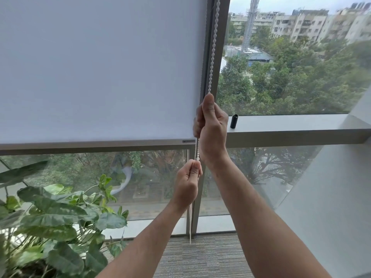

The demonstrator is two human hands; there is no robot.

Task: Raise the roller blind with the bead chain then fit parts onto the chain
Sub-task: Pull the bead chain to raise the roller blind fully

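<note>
A white roller blind (96, 67) covers the upper left window, its bottom bar (90, 145) level with the grey ledge. A white bead chain (213, 47) hangs down the grey window post at the blind's right edge. My right hand (209, 127) is fisted around the chain at about bottom-bar height, thumb up. My left hand (187, 181) pinches the same chain just below, and the chain's loose loop dangles under it toward the floor. A small black cylindrical part (233, 121) stands upright on the ledge, right of my right hand.
A large leafy potted plant (56, 217) fills the lower left. The grey window ledge (291, 127) runs to the right, meeting a slanted white wall (331, 197). Grey carpet (200, 257) lies below. Trees and buildings show through the glass.
</note>
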